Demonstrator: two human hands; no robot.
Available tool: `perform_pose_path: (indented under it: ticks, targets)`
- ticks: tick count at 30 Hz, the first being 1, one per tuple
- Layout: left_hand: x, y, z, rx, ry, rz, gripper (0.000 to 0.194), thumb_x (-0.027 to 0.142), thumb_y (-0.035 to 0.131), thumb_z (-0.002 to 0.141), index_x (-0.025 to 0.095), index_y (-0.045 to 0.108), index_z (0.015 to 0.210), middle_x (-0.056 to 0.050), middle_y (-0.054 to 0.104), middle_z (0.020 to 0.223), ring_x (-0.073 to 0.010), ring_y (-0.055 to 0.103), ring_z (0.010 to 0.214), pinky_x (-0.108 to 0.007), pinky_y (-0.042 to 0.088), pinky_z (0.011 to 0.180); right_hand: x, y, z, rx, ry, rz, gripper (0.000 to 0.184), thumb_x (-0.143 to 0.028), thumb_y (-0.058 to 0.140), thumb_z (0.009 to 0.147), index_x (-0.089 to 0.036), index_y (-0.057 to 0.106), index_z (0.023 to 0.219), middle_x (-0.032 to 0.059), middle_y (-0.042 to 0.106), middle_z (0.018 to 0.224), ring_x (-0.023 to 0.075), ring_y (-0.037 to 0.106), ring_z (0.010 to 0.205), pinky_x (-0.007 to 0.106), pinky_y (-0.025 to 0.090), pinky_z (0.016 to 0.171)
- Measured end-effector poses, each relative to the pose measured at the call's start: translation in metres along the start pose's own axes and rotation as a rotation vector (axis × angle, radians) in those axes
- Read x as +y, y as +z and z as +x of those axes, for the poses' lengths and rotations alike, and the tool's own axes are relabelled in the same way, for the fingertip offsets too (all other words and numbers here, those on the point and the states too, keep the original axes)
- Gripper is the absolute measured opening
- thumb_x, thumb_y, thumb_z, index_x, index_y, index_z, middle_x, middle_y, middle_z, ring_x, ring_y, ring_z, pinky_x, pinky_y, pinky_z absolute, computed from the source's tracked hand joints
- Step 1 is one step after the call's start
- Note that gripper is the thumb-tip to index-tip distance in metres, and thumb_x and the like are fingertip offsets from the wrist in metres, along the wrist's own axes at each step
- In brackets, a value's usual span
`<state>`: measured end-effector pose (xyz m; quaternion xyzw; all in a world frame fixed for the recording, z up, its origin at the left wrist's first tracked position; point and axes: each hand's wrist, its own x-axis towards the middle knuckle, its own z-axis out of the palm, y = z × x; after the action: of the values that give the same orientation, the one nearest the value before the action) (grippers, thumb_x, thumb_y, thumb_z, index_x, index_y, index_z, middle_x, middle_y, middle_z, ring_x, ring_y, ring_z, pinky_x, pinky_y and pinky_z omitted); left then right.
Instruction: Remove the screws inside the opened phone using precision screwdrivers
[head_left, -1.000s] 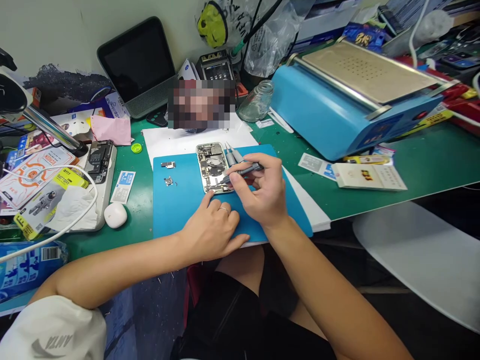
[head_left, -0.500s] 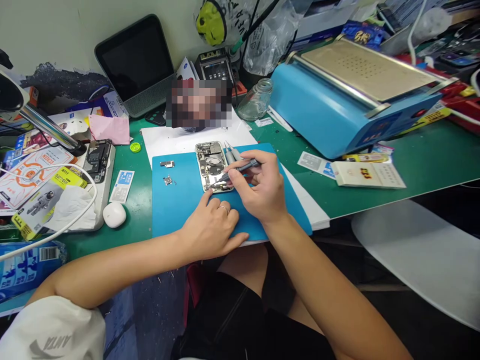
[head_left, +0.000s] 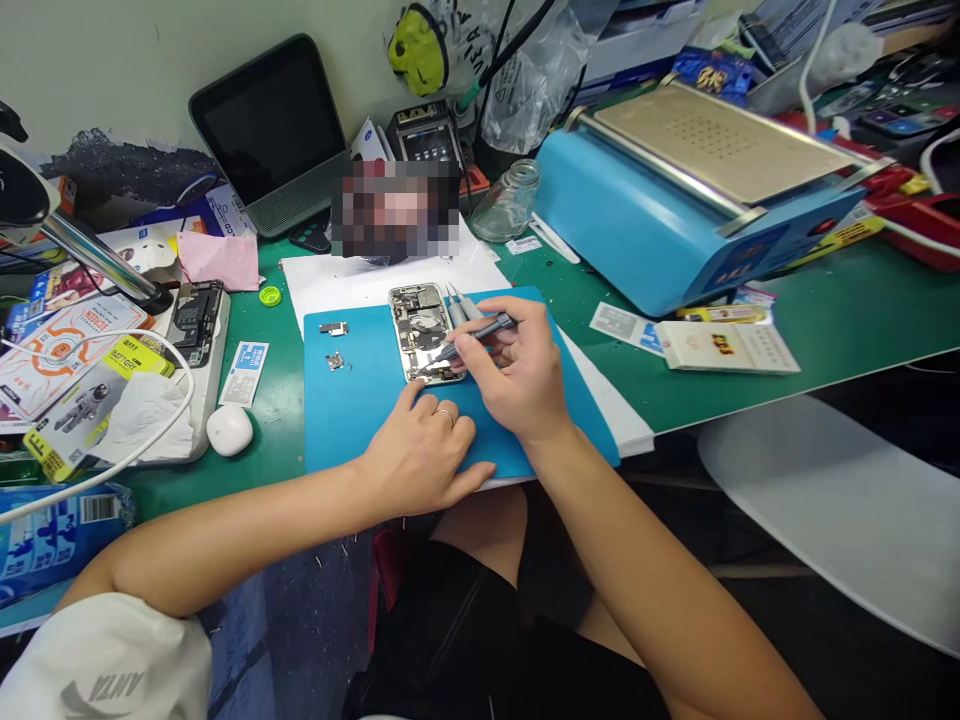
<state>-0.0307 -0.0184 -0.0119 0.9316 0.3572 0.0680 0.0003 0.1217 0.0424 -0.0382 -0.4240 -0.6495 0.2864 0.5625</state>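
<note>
An opened phone (head_left: 426, 325), its circuit boards bare, lies on the blue mat (head_left: 360, 410). My left hand (head_left: 420, 450) rests at its lower edge, index fingertip touching the frame, other fingers partly curled and thumb stretched out, holding nothing. Above the phone's lower right side, my right hand (head_left: 521, 375) is closed around a slim grey screwdriver (head_left: 480, 335), whose tip points down into the phone. Grey tweezers (head_left: 459, 305) stick out from the same hand, tips up beside the phone. Two small phone parts, one upper (head_left: 334, 328) and one lower (head_left: 335, 360), lie on the mat's left.
A blue machine with a metal plate (head_left: 622, 220) stands at the right. Near it are a glass jar (head_left: 506, 205) and a small box (head_left: 727, 346). At the left lie a white earbud case (head_left: 229, 430), a cable and packaging. A dark-screened device (head_left: 270, 125) leans at the back.
The view has shifted slightly. Both hands hold nearly the same place and grip, with the screwdriver tip still at the phone.
</note>
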Motion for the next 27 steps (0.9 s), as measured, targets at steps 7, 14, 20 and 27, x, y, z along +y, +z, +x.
perform_pose_path:
  ticks: [7,14,20,27]
  targets:
    - [0.0,0.0,0.0,0.009,0.01,0.003,0.047,0.056,0.045,0.101,0.015,0.065,0.089,-0.009,0.065,0.084,-0.0273,0.063,0.083,-0.052,0.039,0.106,0.002,0.0,0.002,0.031,0.021,0.052,0.031,-0.033,0.066,0.093,-0.028,0.049,0.118,0.0008,0.072,0.094,0.0154,0.072,0.07,0.028,0.065,0.059]
    - [-0.011,-0.002,0.003,0.074,0.043,-0.086,0.04,0.048,0.044,0.102,0.018,0.061,0.081,-0.005,0.063,0.077,-0.0218,0.06,0.075,-0.042,0.041,0.087,0.006,0.0,0.004,0.115,-0.02,0.048,0.032,-0.035,0.065,0.095,-0.03,0.048,0.122,0.0014,0.071,0.092,0.0161,0.071,0.065,0.03,0.065,0.056]
    - [-0.034,-0.01,0.011,0.419,-0.32,-0.305,0.022,0.039,0.052,0.096,0.022,0.051,0.082,-0.002,0.062,0.082,-0.0199,0.057,0.082,-0.037,0.036,0.078,0.004,-0.003,0.007,0.208,-0.084,0.028,0.038,-0.041,0.059,0.098,-0.034,0.041,0.13,0.0032,0.071,0.094,0.0198,0.071,0.065,0.038,0.065,0.057]
    - [-0.043,-0.007,0.017,0.44,-0.514,-0.507,0.027,0.036,0.069,0.091,0.023,0.059,0.112,-0.001,0.066,0.099,-0.0193,0.059,0.09,-0.035,0.038,0.086,-0.002,-0.007,0.008,0.23,-0.073,0.034,0.04,-0.047,0.057,0.098,-0.035,0.039,0.132,0.0049,0.073,0.1,0.0214,0.074,0.072,0.039,0.067,0.061]
